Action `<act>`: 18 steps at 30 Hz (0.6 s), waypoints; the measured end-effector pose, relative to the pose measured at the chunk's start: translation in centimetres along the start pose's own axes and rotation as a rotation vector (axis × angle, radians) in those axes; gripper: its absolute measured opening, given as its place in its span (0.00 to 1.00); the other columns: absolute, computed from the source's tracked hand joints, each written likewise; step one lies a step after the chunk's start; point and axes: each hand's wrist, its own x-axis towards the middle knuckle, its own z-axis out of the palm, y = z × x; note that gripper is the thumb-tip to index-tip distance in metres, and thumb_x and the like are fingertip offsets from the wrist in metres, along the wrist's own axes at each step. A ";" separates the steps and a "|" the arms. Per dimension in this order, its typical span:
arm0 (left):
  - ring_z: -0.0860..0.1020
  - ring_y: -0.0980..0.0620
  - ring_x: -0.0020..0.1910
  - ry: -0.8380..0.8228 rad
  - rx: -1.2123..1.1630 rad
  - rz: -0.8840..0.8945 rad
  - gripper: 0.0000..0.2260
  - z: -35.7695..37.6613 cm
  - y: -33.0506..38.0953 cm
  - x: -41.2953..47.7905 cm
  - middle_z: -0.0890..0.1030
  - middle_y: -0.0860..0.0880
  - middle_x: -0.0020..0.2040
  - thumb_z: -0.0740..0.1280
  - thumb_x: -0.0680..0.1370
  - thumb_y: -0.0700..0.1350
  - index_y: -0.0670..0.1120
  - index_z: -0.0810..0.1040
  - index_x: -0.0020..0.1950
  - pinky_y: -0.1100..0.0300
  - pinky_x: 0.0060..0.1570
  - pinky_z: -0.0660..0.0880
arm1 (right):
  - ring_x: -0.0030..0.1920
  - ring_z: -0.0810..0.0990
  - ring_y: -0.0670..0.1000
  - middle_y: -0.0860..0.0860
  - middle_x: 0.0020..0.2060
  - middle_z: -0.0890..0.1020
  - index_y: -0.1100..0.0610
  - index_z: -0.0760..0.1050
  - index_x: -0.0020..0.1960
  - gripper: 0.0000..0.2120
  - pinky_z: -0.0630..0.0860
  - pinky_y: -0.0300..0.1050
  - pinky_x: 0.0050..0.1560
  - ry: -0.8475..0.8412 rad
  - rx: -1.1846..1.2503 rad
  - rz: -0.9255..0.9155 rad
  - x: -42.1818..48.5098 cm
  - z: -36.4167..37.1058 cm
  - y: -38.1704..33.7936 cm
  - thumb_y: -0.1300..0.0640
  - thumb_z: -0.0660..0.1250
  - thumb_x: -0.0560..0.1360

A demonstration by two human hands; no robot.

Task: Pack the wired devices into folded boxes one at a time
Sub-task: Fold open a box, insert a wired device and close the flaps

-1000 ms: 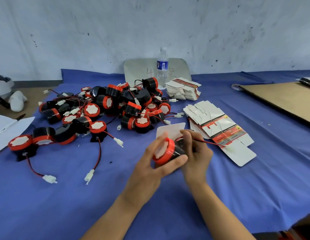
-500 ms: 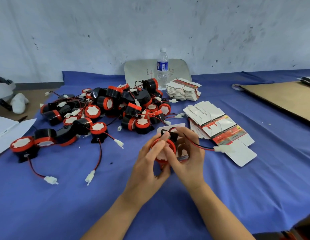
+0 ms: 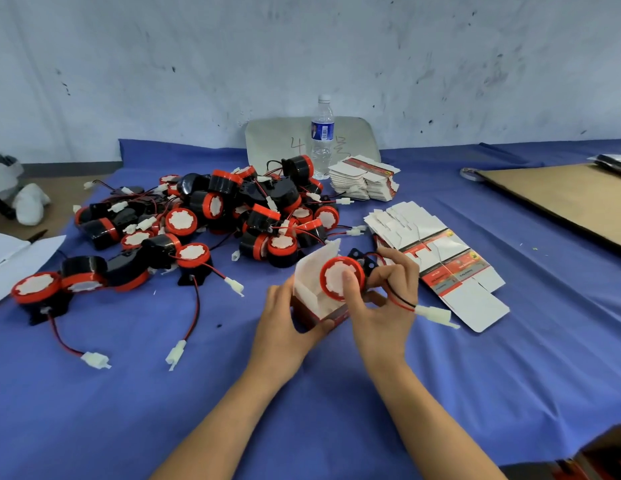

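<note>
While the left hand (image 3: 285,323) grips the red-and-white folded cardboard box (image 3: 311,271) and the right hand (image 3: 385,306) pinches the round red-rimmed black device (image 3: 331,277) at its mouth, the trailing red-black wire (image 3: 399,301) may snag outside.

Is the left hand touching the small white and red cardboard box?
Touching. Head view: the left hand grips the small white and red cardboard box round its base.

On my feed, left hand (image 3: 285,327) bare, right hand (image 3: 385,313) bare, left forearm (image 3: 229,424) and right forearm (image 3: 437,420) bare to the lower frame edge, slim wrists, right thumbnail (image 3: 347,277) cut short, can't tell any clothing.
</note>
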 end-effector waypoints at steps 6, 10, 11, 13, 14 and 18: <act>0.70 0.71 0.45 0.013 0.100 0.044 0.23 -0.1 0.4 -0.3 0.69 0.58 0.48 0.77 0.64 0.56 0.62 0.65 0.48 0.75 0.40 0.67 | 0.47 0.75 0.37 0.50 0.49 0.74 0.57 0.69 0.37 0.12 0.72 0.29 0.44 -0.078 -0.065 -0.042 -0.3 0.6 0.3 0.59 0.73 0.69; 0.69 0.71 0.45 0.007 0.101 0.044 0.23 0.0 0.5 -0.3 0.69 0.59 0.47 0.74 0.62 0.61 0.63 0.64 0.49 0.76 0.41 0.67 | 0.47 0.75 0.37 0.49 0.49 0.74 0.56 0.78 0.48 0.08 0.74 0.32 0.44 -0.131 -0.094 -0.064 -0.5 0.7 0.2 0.56 0.71 0.71; 0.69 0.71 0.45 0.007 0.104 0.041 0.23 0.0 0.5 -0.3 0.69 0.59 0.47 0.74 0.62 0.60 0.63 0.64 0.48 0.76 0.41 0.68 | 0.46 0.76 0.37 0.48 0.49 0.74 0.56 0.80 0.50 0.09 0.74 0.31 0.44 -0.141 -0.123 -0.076 -0.6 0.8 0.3 0.56 0.71 0.71; 0.69 0.71 0.44 0.012 0.112 0.027 0.24 -0.1 0.4 -0.3 0.69 0.58 0.47 0.77 0.63 0.57 0.63 0.63 0.47 0.76 0.40 0.67 | 0.44 0.75 0.38 0.46 0.48 0.74 0.55 0.80 0.47 0.06 0.73 0.31 0.41 -0.173 -0.189 -0.082 -0.8 1.0 0.5 0.56 0.71 0.71; 0.69 0.71 0.44 0.013 0.114 0.017 0.24 0.0 0.3 -0.3 0.69 0.58 0.46 0.78 0.63 0.56 0.63 0.63 0.47 0.76 0.39 0.67 | 0.44 0.74 0.39 0.46 0.46 0.73 0.56 0.79 0.44 0.05 0.71 0.31 0.40 -0.194 -0.224 -0.081 -0.9 1.1 0.5 0.57 0.73 0.70; 0.71 0.66 0.46 0.042 0.101 0.008 0.25 0.1 0.1 -0.4 0.69 0.59 0.49 0.77 0.64 0.58 0.64 0.63 0.50 0.72 0.40 0.69 | 0.52 0.72 0.51 0.50 0.41 0.79 0.60 0.74 0.33 0.11 0.70 0.46 0.50 -0.177 -0.473 -0.157 -0.8 0.9 1.2 0.61 0.75 0.68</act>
